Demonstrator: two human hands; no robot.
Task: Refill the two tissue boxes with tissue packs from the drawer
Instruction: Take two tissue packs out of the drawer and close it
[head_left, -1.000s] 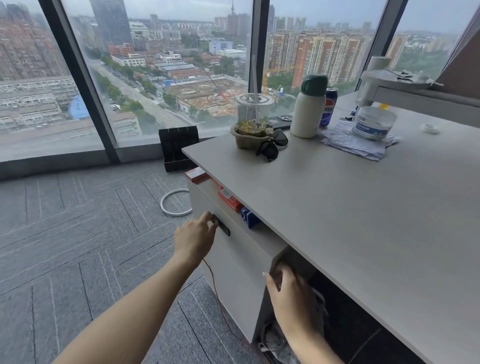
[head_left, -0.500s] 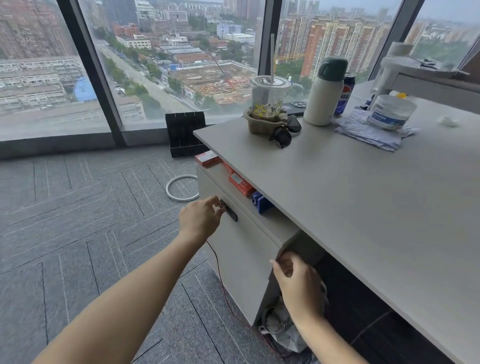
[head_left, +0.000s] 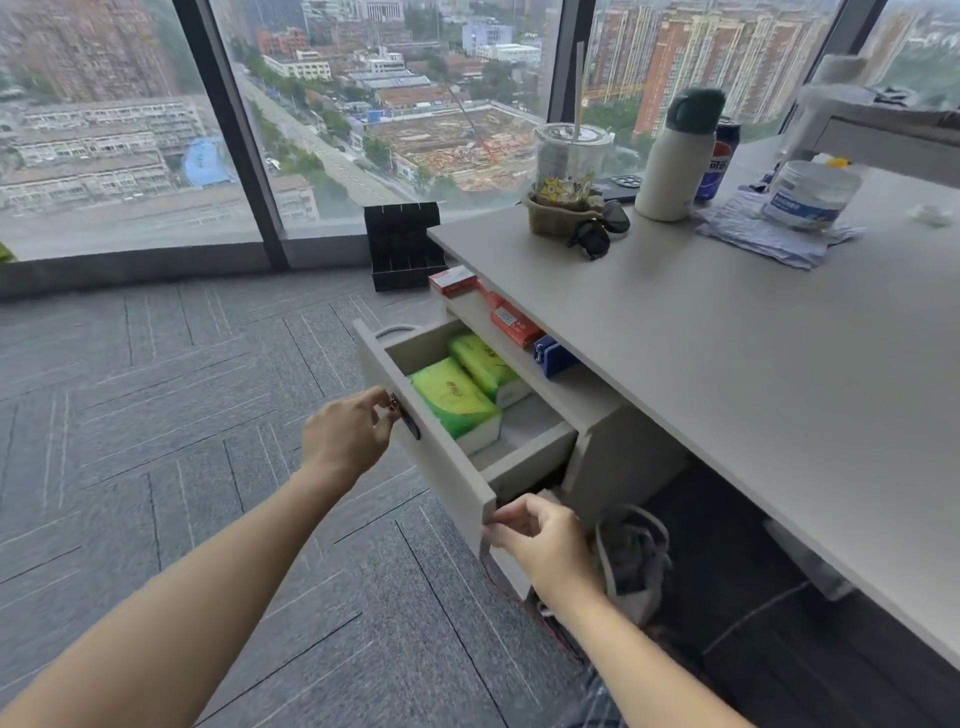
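Head view: drawer (head_left: 524, 436) open under desk (head_left: 727, 364). Two green tissue packs (head_left: 457, 400) inside, 12 o'clock of hands. Left hand (head_left: 348, 439) grip pinches handle (head_left: 405, 415); right hand (head_left: 540, 535) grip clamps front panel corner. Tissue boxes unseen. Risk: uneven pull may jam drawer.

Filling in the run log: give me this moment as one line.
step: drawer open | left hand: on handle | right hand: on front's corner | inside: two green tissue packs | packs taken: none
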